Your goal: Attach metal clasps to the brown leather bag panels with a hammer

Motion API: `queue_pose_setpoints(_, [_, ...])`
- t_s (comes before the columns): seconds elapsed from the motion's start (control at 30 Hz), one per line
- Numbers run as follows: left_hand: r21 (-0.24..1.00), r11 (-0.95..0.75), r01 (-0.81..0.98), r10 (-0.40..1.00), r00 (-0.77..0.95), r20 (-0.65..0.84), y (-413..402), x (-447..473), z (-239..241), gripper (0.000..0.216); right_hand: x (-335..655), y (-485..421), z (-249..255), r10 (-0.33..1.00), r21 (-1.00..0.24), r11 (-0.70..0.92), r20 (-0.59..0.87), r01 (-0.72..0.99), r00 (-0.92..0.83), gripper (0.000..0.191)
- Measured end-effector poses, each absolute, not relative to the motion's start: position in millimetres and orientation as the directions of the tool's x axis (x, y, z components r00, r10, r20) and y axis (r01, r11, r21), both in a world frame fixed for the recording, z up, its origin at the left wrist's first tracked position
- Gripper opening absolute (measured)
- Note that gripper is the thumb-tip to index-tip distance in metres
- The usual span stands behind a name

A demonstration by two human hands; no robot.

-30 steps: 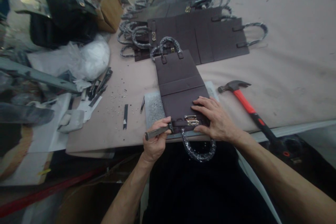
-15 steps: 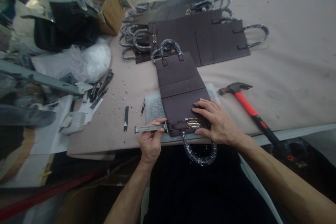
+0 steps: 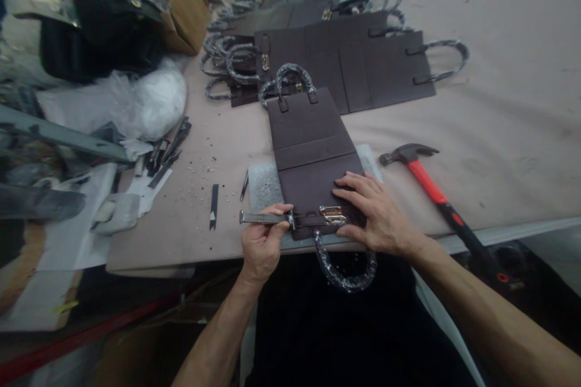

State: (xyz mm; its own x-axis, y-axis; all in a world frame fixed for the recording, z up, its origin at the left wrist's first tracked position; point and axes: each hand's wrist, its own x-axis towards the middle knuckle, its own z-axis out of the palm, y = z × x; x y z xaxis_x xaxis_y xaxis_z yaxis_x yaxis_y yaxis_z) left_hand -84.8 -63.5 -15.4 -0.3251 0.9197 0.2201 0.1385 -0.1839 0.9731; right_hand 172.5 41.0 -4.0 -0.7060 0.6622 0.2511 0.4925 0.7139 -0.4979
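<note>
A flat dark brown bag panel lies on a grey pad at the table's near edge, its wrapped handle hanging over the edge. My left hand is closed on a metal punch tool, held level with its tip at the strap beside the gold clasp. My right hand lies flat, fingers spread, pressing the panel just right of the clasp.
A red-handled hammer lies on the table to the right. More brown panels with wrapped handles are stacked beyond. A small black tool, scattered bits, plastic bags and a cardboard box crowd the left.
My left hand turned the metal tool from angled to nearly level and shifted it slightly left along the strap. My right hand stayed pressed on the panel.
</note>
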Motion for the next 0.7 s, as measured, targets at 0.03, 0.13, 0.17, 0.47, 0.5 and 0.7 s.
queue_pose_setpoints(0.03, [0.972, -0.19, 0.139, 0.92, -0.321, 0.226, -63.6, -84.8, -15.3, 0.009, 172.4, 41.0, -4.0, 0.662, -0.495, 0.715, 0.249, 0.495, -0.707, 0.069])
queue_pose_setpoints(0.13, [0.967, -0.207, 0.146, 0.92, -0.309, 0.243, -63.6, -84.6, -15.0, 0.01, 172.2, 41.0, -4.2, 0.66, -0.486, 0.719, 0.251, 0.497, -0.708, 0.07])
queue_pose_setpoints(0.17, [0.966, -0.21, 0.151, 0.919, -0.307, 0.247, -63.6, -84.5, -14.9, 0.01, 172.1, 41.0, -4.3, 0.659, -0.486, 0.719, 0.252, 0.496, -0.708, 0.07])
queue_pose_setpoints(0.47, [0.906, -0.274, 0.324, 0.922, -0.181, 0.344, -58.1, -87.2, -10.7, 0.01, 172.2, 40.5, -3.7, 0.67, -0.502, 0.703, 0.231, 0.504, -0.705, 0.07])
queue_pose_setpoints(0.5, [0.884, -0.302, 0.357, 0.918, -0.14, 0.371, -56.4, -87.8, -9.5, 0.009, 172.2, 40.6, -3.7, 0.67, -0.504, 0.703, 0.232, 0.502, -0.705, 0.07])
queue_pose_setpoints(0.7, [0.847, -0.345, 0.404, 0.913, -0.065, 0.403, -47.0, -88.9, -8.0, 0.006, 172.6, 41.0, -4.5, 0.674, -0.518, 0.698, 0.243, 0.494, -0.698, 0.071])
